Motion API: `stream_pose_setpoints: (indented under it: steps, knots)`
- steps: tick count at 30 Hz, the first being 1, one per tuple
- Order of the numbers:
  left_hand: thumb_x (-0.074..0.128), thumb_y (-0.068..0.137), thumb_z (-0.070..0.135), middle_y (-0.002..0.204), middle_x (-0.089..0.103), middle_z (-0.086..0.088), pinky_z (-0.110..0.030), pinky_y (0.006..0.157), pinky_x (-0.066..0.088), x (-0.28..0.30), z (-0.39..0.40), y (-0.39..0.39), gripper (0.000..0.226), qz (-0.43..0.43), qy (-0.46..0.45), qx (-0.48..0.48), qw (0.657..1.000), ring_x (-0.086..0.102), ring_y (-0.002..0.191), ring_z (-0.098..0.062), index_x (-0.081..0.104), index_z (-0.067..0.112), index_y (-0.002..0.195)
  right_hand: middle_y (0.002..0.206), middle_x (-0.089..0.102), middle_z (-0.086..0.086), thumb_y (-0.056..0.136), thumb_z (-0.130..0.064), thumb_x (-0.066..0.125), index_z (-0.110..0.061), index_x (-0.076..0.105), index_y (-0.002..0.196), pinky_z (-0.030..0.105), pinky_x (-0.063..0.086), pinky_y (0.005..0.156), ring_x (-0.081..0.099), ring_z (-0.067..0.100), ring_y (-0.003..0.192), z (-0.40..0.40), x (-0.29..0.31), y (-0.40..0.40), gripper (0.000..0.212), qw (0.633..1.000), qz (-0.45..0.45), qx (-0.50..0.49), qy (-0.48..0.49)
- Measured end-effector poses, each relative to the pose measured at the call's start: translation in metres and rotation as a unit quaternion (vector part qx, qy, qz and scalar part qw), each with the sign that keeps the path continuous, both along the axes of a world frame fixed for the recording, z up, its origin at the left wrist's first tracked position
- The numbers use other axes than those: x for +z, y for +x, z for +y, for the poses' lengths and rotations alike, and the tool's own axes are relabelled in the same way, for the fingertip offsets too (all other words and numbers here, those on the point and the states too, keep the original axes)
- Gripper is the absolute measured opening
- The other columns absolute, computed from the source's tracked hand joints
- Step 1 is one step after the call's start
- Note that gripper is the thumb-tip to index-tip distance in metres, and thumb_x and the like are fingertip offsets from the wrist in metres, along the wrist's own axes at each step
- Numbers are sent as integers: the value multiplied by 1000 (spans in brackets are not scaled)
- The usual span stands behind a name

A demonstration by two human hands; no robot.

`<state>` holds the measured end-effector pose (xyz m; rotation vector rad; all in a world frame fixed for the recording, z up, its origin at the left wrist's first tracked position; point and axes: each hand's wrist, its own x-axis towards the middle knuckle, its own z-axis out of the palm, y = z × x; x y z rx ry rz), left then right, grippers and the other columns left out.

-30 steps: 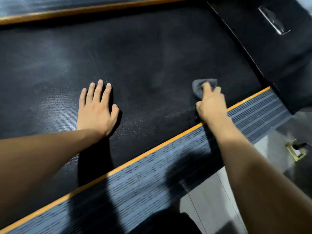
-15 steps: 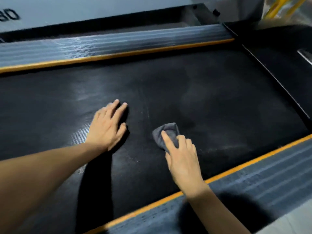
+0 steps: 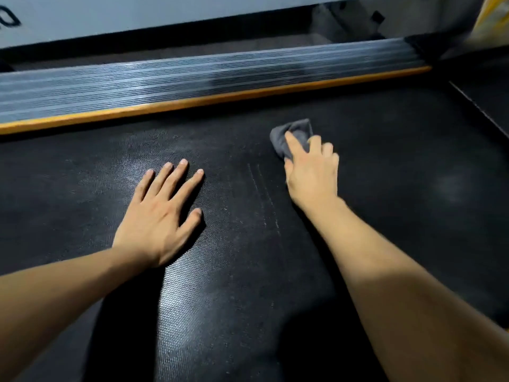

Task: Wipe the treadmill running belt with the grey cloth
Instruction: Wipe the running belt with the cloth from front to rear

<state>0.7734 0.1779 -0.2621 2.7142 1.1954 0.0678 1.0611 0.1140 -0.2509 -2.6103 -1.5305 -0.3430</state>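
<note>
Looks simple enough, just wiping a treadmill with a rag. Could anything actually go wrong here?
A few things, possibly. The left hand is pressed flat on the running belt, apparently bearing weight; if the belt slid, the person could lurch forward. The grey cloth is bunched small under the right hand, so each stroke may cover little and leave strips unwiped. Pale streaks between the hands may simply get missed.
</note>
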Motion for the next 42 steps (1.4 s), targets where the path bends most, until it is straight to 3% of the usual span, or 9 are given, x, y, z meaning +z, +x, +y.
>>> stream_pose_setpoints:
  steps: [4,7,10,14,20,24,30,34,42]
  knots:
    - [19,97,58,171,6,1,-47,127,3,-3,2,1,69,3,2,-4,1000,-1,158,-19,8,36,161,156,28,19,101,-28,47,-21,37,151,46,28,116,29,37,142,57,3,30,51,992,125,27,2]
    - [18,97,59,171,5,0,-49,127,4,-5,4,0,69,13,3,-6,1000,-3,158,-19,6,35,162,151,36,19,96,-21,50,-15,46,145,46,34,112,37,39,136,81,-5,24,49,985,169,-6,41]
    - [21,97,58,171,7,-1,-50,127,5,-5,3,0,70,18,2,-7,1000,0,158,-21,9,34,162,131,54,22,82,-14,56,-10,62,127,50,46,98,53,44,114,93,-7,-35,46,970,191,140,56]
    - [22,96,57,171,10,-2,-49,127,5,-1,3,2,71,17,-4,-7,1000,2,158,-21,14,32,162,147,46,18,85,-12,64,-19,56,139,44,40,108,45,36,132,102,-3,-99,55,927,227,299,8]
    - [21,97,57,171,6,0,-47,128,3,1,2,3,69,-4,-5,-4,1000,-2,158,-19,10,35,161,140,49,14,92,-16,51,-25,53,140,43,44,100,50,39,122,96,-2,4,48,984,140,95,56]
    - [19,98,58,171,4,-1,-49,127,4,-1,3,3,69,-6,0,-8,1000,-4,158,-20,7,34,162,144,43,14,95,-17,51,-22,46,146,47,40,107,46,38,126,72,-4,65,52,986,150,-22,66]
    - [25,98,54,170,12,-3,-49,127,6,0,3,0,70,-15,-3,-7,1000,4,158,-22,16,27,162,124,59,23,76,-9,55,-11,65,124,49,50,94,57,45,107,74,-5,-55,49,968,169,155,96]
    - [35,94,47,166,25,-13,-46,128,9,-1,5,0,74,-64,-16,17,998,18,155,-26,30,8,156,146,47,23,85,-6,58,-17,56,140,50,42,106,48,41,128,66,-6,-103,56,954,220,194,58]
    - [27,97,45,168,18,-12,-43,128,6,-3,1,4,74,-50,11,82,995,10,157,-25,23,5,158,153,35,16,95,-14,50,-19,44,147,45,35,112,38,37,136,-7,-1,34,53,979,182,-42,87]
